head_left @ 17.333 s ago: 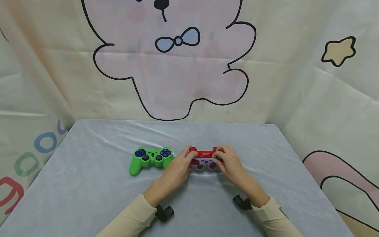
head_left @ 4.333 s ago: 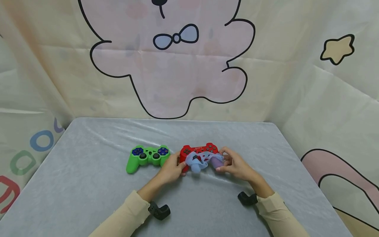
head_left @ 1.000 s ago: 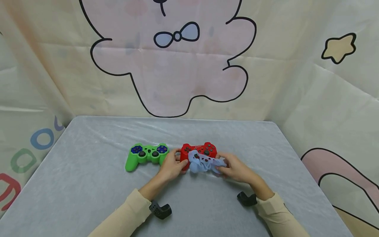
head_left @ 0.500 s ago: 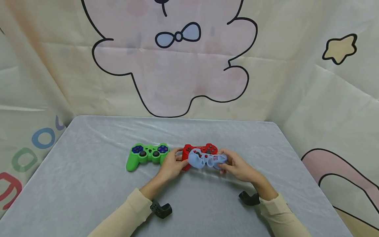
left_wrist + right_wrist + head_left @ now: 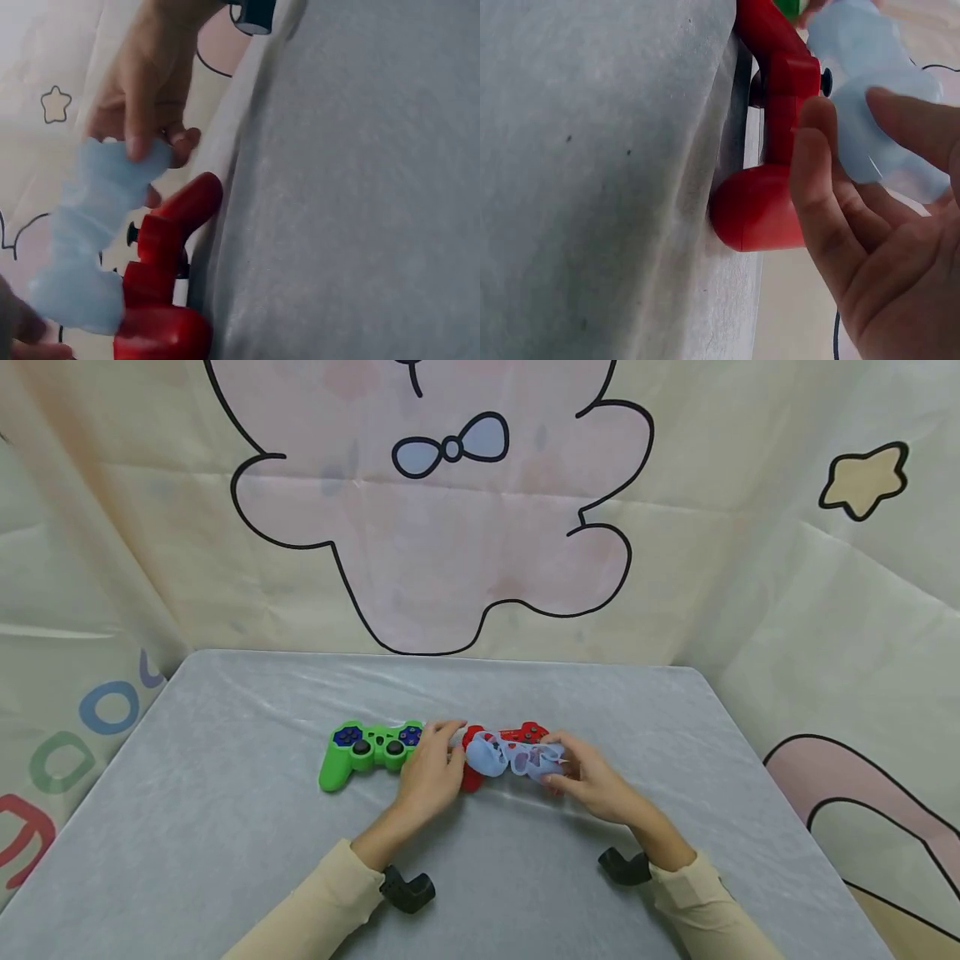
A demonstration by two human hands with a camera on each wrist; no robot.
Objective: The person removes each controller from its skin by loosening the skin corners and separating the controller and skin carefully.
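Observation:
A pale blue, translucent silicone controller cover [image 5: 487, 755] hangs limp above a red game controller [image 5: 472, 779] lying on the table. My right hand [image 5: 596, 781] pinches the cover's right end between thumb and fingers; the right wrist view shows the thumb pressed on the cover [image 5: 855, 127]. My left hand [image 5: 429, 777] is beside the cover's left end, thumb and fingers parted; whether it touches the cover is unclear. In the left wrist view, the cover [image 5: 94, 210] stands off the face of the red controller [image 5: 161, 300]. Part of the red controller is hidden behind the cover.
A green controller [image 5: 341, 768] with blue button areas and black sticks lies just left of my left hand. Grey cloth covers the table [image 5: 247, 835]. A cartoon-printed curtain [image 5: 435, 568] hangs behind it.
Since the oldest frame, the cover has come off the red controller's front and now hangs in my right hand. In the last half second, my left thumb and fingers have lifted and parted.

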